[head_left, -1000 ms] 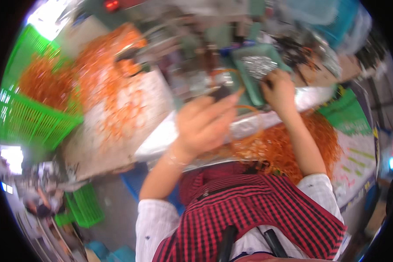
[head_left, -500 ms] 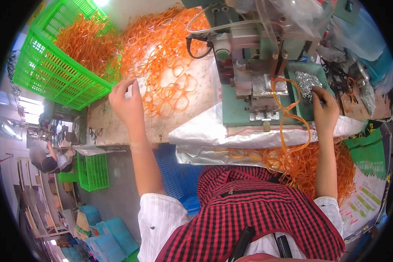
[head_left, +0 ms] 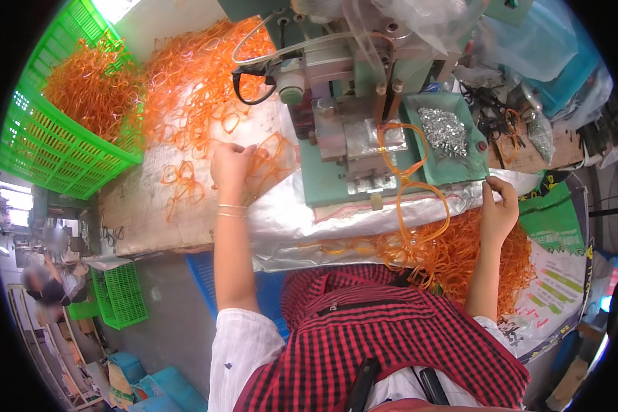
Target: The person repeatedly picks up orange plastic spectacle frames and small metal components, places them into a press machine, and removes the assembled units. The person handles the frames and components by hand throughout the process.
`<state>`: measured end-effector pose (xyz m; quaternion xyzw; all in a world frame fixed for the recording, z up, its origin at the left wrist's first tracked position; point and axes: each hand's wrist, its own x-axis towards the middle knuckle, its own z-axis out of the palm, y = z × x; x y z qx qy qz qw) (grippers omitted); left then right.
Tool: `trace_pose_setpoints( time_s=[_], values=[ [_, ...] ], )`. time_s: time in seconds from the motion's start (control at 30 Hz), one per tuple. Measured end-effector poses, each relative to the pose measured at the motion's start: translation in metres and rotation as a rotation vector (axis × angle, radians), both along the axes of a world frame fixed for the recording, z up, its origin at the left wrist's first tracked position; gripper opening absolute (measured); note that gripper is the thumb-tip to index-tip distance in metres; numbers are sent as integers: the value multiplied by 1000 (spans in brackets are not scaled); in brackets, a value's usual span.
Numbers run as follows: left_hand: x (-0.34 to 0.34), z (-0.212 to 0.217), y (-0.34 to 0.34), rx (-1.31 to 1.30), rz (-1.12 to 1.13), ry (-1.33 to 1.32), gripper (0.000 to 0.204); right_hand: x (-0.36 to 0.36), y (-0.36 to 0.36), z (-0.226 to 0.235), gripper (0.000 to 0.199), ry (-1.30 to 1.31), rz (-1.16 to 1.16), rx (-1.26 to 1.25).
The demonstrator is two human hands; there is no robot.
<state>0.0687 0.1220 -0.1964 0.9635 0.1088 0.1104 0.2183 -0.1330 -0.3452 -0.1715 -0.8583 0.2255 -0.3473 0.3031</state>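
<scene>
Translucent orange looped bands (head_left: 276, 163): a small cluster lies at the left hand (head_left: 231, 166), thumb and index fingers clamped on it, above the wooden bench (head_left: 134, 216). One orange double-loop band (head_left: 424, 199) sits at the metal block of the green bench press (head_left: 350, 134), its lower loop over a silver foil sheet (head_left: 288, 206). Right hand (head_left: 499, 209): fingertips together, just beside the near right corner of a green rectangular tray (head_left: 460, 169) containing small silver metal pieces (head_left: 443, 130); cannot tell whether they grip anything. Farther left, a bright green slatted plastic basket (head_left: 69, 147) contains more bands.
</scene>
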Motion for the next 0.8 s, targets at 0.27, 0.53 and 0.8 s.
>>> trace_pose_setpoints(
  time_s=[0.27,0.53,0.8],
  values=[
    [25,-6,30,82,17,153,36,68,74,103,19,-54,701,413],
    [-48,32,-18,-856,-181,-378,14,120,116,98,50,-59,792,715],
    [-90,149,-102,-1153,-899,-810,9,114,120,111,46,-65,880,955]
  ],
)
